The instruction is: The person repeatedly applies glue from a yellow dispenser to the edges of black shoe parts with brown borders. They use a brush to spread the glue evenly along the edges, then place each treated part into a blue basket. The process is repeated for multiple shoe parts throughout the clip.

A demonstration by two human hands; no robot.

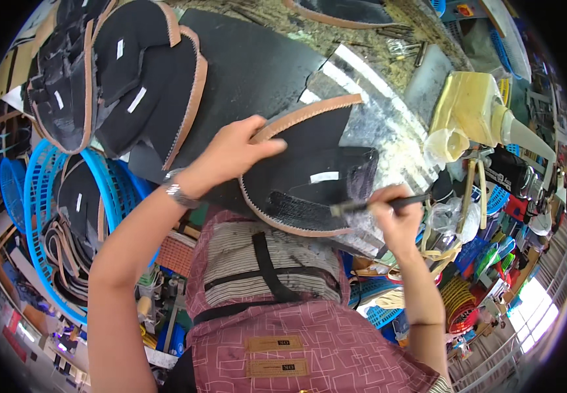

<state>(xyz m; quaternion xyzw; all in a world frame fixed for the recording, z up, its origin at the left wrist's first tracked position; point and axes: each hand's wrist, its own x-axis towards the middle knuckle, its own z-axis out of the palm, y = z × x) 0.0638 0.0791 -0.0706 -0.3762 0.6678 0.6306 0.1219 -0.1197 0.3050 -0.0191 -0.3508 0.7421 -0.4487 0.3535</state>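
Observation:
A curved black fabric piece (296,167) with a tan, zigzag-stitched edge lies on the worktable in front of me. It bears a small white label and a dark, wet-looking patch near its lower edge. My left hand (247,147) rests at its upper left edge, thumb and fingers apart, pressing the piece down. My right hand (396,216) grips a brush (352,207) with a dark handle. The bristles touch the black fabric beside the dark patch. Part of the brush handle is hidden by my fingers.
More black pieces with tan edging (146,85) are stacked at the upper left. Blue plastic baskets (34,196) with similar pieces stand on the left. A yellowish glue-coated container (464,111) sits at the right. Whitish smears cover the table beside the piece.

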